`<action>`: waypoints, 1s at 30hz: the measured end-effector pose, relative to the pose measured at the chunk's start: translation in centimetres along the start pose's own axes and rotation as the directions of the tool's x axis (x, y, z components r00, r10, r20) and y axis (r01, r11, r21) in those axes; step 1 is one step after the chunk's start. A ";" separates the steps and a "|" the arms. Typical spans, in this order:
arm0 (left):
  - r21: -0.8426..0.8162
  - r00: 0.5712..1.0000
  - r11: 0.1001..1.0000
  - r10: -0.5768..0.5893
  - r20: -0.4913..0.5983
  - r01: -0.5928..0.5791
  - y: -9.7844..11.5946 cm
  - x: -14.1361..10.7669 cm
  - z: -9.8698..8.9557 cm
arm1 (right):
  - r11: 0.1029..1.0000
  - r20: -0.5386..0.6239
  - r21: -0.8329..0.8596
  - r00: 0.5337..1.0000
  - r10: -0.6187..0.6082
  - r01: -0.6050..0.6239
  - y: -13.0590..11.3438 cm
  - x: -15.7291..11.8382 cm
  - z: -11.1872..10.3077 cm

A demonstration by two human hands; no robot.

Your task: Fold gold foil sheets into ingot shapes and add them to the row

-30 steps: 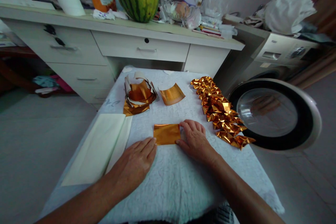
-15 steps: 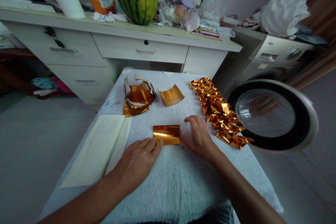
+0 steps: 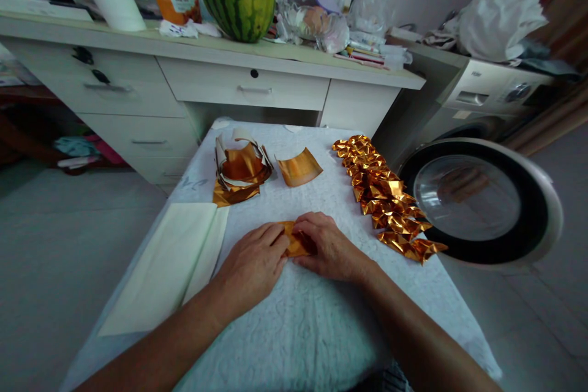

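On the pale cloth-covered table (image 3: 294, 331), a gold foil sheet (image 3: 296, 242) lies between my two hands. My left hand (image 3: 255, 260) grips its left side, fingers together. My right hand (image 3: 328, 248) is closed on its right side, and its fingers hide that edge. Behind them sits a single curved gold sheet (image 3: 299, 167). A ring-shaped stack of gold sheets with white edges (image 3: 243, 165) stands at the back left. Folded shiny gold foil pieces (image 3: 383, 190) form a long row on the right.
Pale paper sheets (image 3: 158, 266) lie at the table's left. Behind the table is a white drawer desk (image 3: 252, 87) bearing a cut watermelon (image 3: 236, 9) and plastic bags. The open round door of a washing machine (image 3: 535, 202) is close to the table's right edge.
My right hand has moved left onto the gold sheet and closed on it. The sheet, flat and shiny before, now shows a duller surface and is mostly covered by my fingers.
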State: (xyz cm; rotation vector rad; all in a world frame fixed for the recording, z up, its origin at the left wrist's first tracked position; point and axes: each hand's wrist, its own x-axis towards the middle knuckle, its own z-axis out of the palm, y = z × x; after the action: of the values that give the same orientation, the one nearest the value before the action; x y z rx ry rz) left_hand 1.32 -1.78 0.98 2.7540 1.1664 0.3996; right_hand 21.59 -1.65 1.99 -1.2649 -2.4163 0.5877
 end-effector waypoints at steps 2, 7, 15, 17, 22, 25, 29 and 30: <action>-0.013 1.000 1.000 -0.010 0.002 0.010 -0.1 -0.2 0.1 | 1.000 -0.011 0.018 1.000 0.001 -0.001 0.4 -0.2 0.3; -0.033 0.999 0.999 -0.022 -0.025 0.021 -0.3 -0.4 0.1 | 0.999 -0.041 0.050 0.999 0.004 -0.002 0.9 -0.3 0.9; -0.149 0.997 0.988 -0.048 -0.054 0.040 -1.1 -0.6 0.5 | 0.998 -0.100 0.051 0.995 -0.029 0.034 1.3 -0.4 1.2; -0.158 0.996 0.987 -0.044 -0.075 0.031 -1.1 -0.6 0.6 | 0.998 -0.114 0.046 0.993 -0.035 0.040 1.4 -0.4 1.3; -0.137 0.990 0.990 0.017 -0.141 -0.037 -1.1 -0.8 0.8 | 0.997 -0.115 0.063 0.993 -0.036 0.044 1.5 -0.4 1.4; -0.120 0.984 0.990 0.056 -0.171 -0.077 -1.3 -0.9 1.0 | 0.995 -0.116 0.088 0.993 -0.028 0.038 1.3 -0.4 1.2; -0.143 0.969 0.982 0.090 -0.230 -0.125 -1.4 -0.8 1.1 | 0.996 -0.104 0.088 0.994 -0.014 0.023 0.8 -0.4 1.1; -0.148 0.964 0.980 0.092 -0.249 -0.132 -1.4 -0.7 1.1 | 0.996 -0.108 0.082 0.994 -0.015 0.023 0.7 -0.4 1.2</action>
State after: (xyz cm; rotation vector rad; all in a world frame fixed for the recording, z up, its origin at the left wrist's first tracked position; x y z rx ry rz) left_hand 0.22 -1.37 -0.49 2.6910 0.9748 0.8249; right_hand 21.71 -1.87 0.62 -1.2068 -2.2894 0.5920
